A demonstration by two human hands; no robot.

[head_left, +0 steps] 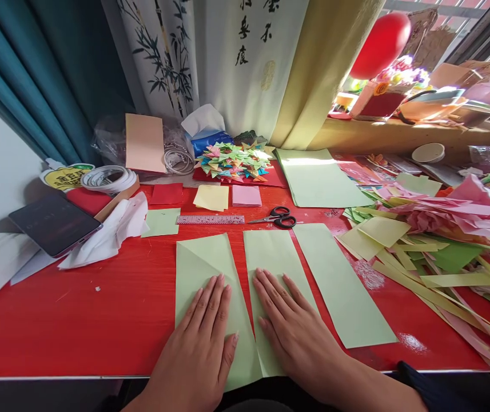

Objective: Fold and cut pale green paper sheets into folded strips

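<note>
My left hand point(204, 337) lies flat on a light green paper strip point(197, 257) that has a diagonal crease near its top. On the middle green strip point(270, 246), my right hand point(290, 320) rests palm down with its fingers stretched out. The two strips lie side by side, their lower ends touching or nearly so. A third green strip point(343, 286) lies to the right, with no hand on it. Beyond the strips are black-handled scissors point(281, 217), a clear patterned ruler point(210, 220) and a small green paper square point(162, 222).
Red, yellow and pink paper squares point(247, 195) sit behind the ruler. Farther back are folded paper pieces point(234, 160) and a green paper stack point(322, 180). Paper scraps point(433, 240) crowd the right. A dark tablet-like object point(56, 223) and white tissue point(110, 232) lie left.
</note>
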